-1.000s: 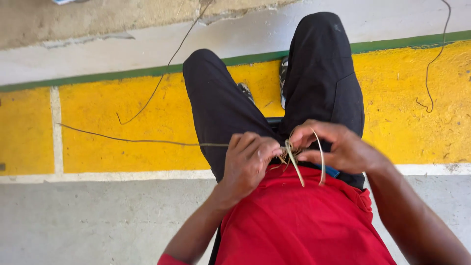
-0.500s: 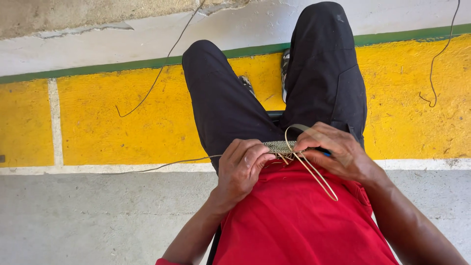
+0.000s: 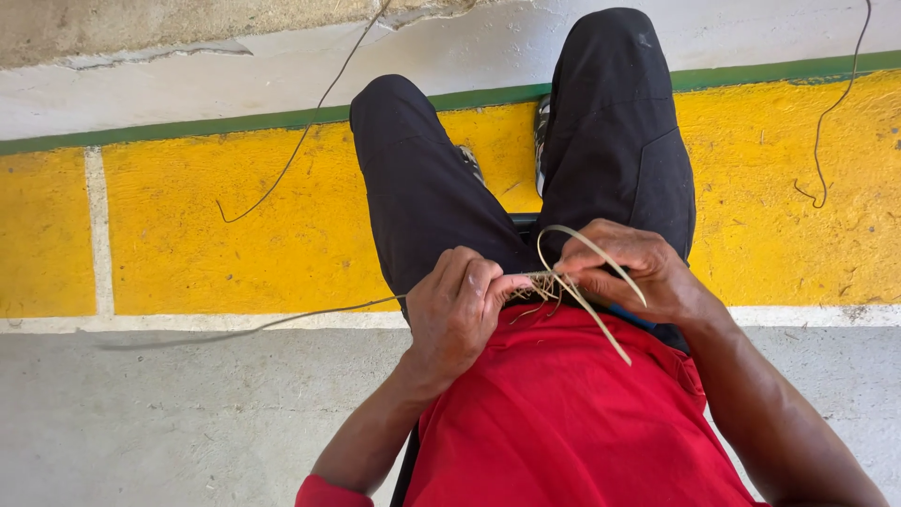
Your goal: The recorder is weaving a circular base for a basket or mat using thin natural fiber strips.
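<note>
Over my lap, my left hand (image 3: 458, 305) pinches a thin braided straw cord (image 3: 542, 278) between thumb and fingers. My right hand (image 3: 631, 268) grips the same cord from the other side, fingers closed on pale loose straw strands (image 3: 601, 314) that loop up and hang down over my red shirt (image 3: 563, 422). A long thin strand (image 3: 282, 321) trails left from my left hand across the floor. My black trousers (image 3: 610, 141) lie under both hands.
The floor has a yellow painted band (image 3: 216, 225) with a green stripe (image 3: 188, 130) above it and grey concrete (image 3: 169, 413) nearer me. Thin loose fibres (image 3: 300, 141) lie on the yellow band at left, and a further thin fibre (image 3: 826, 122) lies at right.
The loose strand in my right hand has swung from a low loop up into a higher arc, then down over my shirt. The long trailing strand has dropped lower at left.
</note>
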